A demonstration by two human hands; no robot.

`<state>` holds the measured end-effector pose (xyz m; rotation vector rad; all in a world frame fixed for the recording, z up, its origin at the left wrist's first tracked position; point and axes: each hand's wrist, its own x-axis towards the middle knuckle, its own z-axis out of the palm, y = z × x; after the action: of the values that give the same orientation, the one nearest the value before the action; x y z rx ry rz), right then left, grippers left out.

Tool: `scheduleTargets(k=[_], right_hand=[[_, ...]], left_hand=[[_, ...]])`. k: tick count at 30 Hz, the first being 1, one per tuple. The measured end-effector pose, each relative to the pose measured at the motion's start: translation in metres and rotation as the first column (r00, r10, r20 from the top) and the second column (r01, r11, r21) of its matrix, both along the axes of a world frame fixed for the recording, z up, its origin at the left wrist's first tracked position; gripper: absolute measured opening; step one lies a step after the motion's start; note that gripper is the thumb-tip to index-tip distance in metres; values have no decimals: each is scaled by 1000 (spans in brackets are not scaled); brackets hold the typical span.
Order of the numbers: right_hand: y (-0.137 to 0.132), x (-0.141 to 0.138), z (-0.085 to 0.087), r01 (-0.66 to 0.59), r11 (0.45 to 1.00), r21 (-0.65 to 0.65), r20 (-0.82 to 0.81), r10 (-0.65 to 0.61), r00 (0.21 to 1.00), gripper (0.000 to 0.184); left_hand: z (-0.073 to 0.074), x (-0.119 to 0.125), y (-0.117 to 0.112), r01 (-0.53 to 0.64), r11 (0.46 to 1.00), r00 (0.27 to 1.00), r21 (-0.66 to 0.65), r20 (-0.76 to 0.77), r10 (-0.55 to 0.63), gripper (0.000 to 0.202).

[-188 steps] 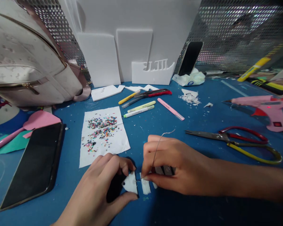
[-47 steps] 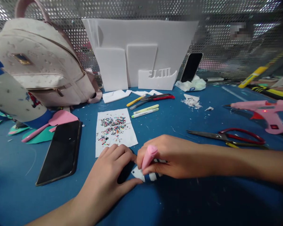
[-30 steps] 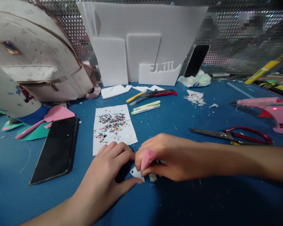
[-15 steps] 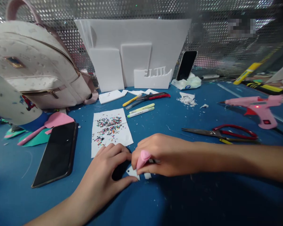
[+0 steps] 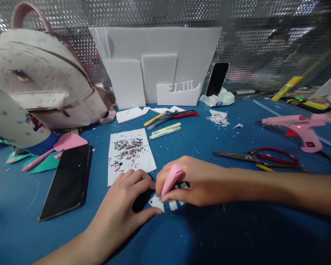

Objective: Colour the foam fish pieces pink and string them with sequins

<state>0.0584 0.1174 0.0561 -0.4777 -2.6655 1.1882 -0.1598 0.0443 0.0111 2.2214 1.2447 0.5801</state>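
My right hand [image 5: 193, 180] is closed round a thick pink pen-like tool [image 5: 172, 180], held at a slant. Its tip, hidden by my fingers, is down at a small white cutout [image 5: 156, 202] that looks like foam board. This cutout has a dark hole near its left end, with white strips [image 5: 173, 205] and dark gaps to the right, partly under my right hand. My left hand [image 5: 127, 200] rests on the blue table, thumb and index finger curved about the cutout's left end. The thumb tip touches its lower edge, bracing it.
Behind my left hand lies a white sheet [image 5: 151, 162] with colourful bits. A black phone [image 5: 66, 180] is at left, scissors [image 5: 253, 157] and a pink glue gun [image 5: 300, 127] at right. White boards [image 5: 124, 82], highlighters [image 5: 165, 130] and a cutter [image 5: 179, 115] sit farther back.
The pink tool has tilted, its top end moving up and right, so more of its length shows. More white strips appear beneath my right hand. My left hand stays nearly still.
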Motion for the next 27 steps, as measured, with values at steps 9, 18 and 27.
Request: scheduleTargets(k=[9, 18, 27], right_hand=[[-3, -5, -12, -72, 997, 38, -84, 75, 994, 10], [-7, 48, 18, 354, 935, -6, -288, -341, 895, 7], [-39, 103, -24, 259, 954, 152, -206, -226, 952, 23]], left_hand=[[0, 0, 0, -17, 1000, 1000, 8, 19, 16, 20], [-1, -3, -2, 25, 996, 999, 84, -32, -22, 25], [2, 1, -7, 165, 886, 984, 433, -137, -116, 27]])
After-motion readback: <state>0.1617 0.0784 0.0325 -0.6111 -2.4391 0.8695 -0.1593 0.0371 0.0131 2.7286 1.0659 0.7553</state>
